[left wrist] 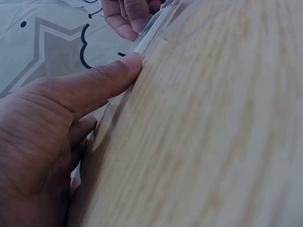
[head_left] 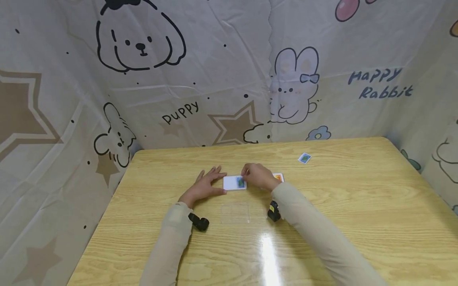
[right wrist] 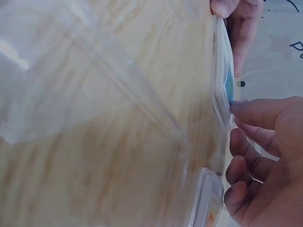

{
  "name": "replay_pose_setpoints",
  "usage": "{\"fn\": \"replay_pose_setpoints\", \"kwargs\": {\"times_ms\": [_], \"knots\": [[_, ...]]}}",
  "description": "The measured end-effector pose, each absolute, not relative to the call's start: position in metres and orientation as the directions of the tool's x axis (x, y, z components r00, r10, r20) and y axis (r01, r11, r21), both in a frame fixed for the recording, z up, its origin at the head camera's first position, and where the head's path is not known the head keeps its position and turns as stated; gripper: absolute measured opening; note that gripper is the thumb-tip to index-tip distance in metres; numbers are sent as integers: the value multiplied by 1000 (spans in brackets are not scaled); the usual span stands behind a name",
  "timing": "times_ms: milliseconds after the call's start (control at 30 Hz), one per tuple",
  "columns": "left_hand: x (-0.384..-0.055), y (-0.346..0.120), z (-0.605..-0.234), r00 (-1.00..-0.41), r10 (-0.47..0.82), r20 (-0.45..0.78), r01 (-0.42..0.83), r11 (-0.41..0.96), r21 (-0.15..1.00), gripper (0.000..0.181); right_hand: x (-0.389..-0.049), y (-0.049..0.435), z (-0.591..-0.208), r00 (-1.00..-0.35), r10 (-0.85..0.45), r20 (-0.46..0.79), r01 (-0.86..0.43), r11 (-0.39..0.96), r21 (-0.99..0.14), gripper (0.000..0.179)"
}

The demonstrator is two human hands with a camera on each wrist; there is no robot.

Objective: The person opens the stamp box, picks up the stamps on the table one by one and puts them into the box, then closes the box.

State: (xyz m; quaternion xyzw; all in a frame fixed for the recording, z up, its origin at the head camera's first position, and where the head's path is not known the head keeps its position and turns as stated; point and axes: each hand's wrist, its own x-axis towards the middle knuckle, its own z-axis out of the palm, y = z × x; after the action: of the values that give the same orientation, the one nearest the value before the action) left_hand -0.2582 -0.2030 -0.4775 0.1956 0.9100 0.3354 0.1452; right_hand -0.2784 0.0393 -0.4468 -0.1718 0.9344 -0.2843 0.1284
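Observation:
A white rectangular card (head_left: pixel 230 183) lies on the table, thick-edged in the right wrist view. On its right end sits a small blue-and-green picture card (head_left: pixel 241 183), its bluish face (right wrist: pixel 230 85) seen edge-on from the right wrist. My left hand (head_left: pixel 204 186) holds the white card's left end between thumb and forefinger, the other fingers spread; from the left wrist the forefinger is hidden. My right hand (head_left: pixel 260 176) pinches the small picture card at its right edge with thumb and fingertips, the remaining fingers curled below. Another white card with an orange picture (head_left: pixel 279 177) is partly hidden behind that hand.
A clear plastic piece (head_left: pixel 235 213) lies in front of the cards, between my forearms. Farther back on the right is a loose small picture card (head_left: pixel 304 158). A printed cloth (head_left: pixel 222 79) hangs behind the wooden table (head_left: pixel 343 190).

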Motion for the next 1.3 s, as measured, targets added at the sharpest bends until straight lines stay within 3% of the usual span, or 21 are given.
{"fn": "replay_pose_setpoints", "kwargs": {"times_ms": [433,800,1300], "knots": [[-255,-201,-477,-880,459,-122,265,688,675,71,-291,92,-433,-931,-348,-109,-194,726,-660,28],[-255,-207,-480,-891,437,-122,249,696,674,72,-310,149,-433,-975,-212,-62,-126,765,-631,39],[-257,-204,-479,-880,459,-122,271,696,664,73,-311,198,-446,-993,-117,-10,-90,820,-565,51]]}}
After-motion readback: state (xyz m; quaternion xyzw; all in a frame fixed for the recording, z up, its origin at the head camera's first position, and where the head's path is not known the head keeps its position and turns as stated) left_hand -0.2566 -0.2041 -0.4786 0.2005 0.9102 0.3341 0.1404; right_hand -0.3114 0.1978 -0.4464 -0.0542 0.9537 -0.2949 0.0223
